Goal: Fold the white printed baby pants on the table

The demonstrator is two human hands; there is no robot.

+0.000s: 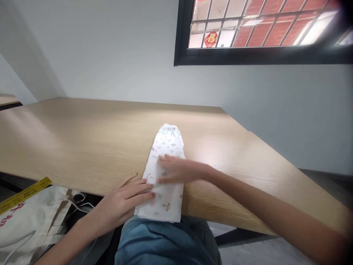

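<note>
A small white garment with a coloured print lies folded into a long narrow strip on the wooden table. Its near end hangs over the table's front edge. My right hand lies flat across the middle of the garment, fingers stretched out to the left. My left hand rests at the table's front edge, its fingers extended and touching the garment's lower left side. Neither hand holds anything.
A white cloth bag with red lettering and a yellow tape strip sit below the table at the left. My lap in blue denim is under the garment's hanging end. A barred window is in the wall behind.
</note>
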